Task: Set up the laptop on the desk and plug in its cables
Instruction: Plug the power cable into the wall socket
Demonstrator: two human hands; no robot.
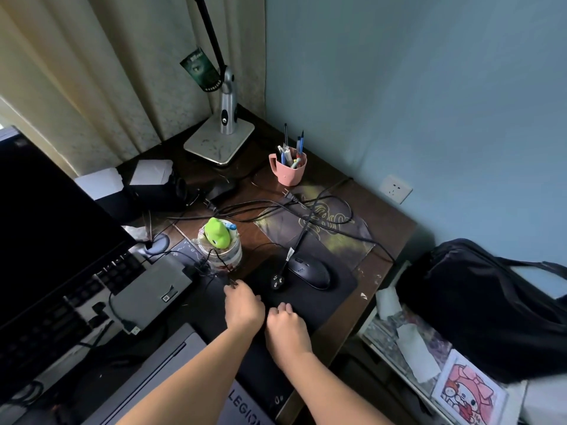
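A closed grey laptop point(245, 407) with LEGION lettering lies at the desk's near edge, partly under my forearms. My left hand point(244, 306) reaches to a tangle of thin black cables point(211, 271) beside a grey box; its fingertips pinch a cable end. My right hand point(287, 328) rests just right of it on the black mouse pad point(340, 291), fingers curled under, nothing seen in it. A black three-pin power plug point(277, 283) lies on the pad by the black mouse point(310, 271). Its cord point(306, 219) loops back across the desk.
A dark monitor point(46, 225) and keyboard point(61, 320) fill the left. A jar with a green toy point(218, 236), a pink pen cup point(288, 171) and a lamp base point(219, 142) stand behind. A wall socket point(395, 189) is right of the desk, a black backpack point(491, 308) below it.
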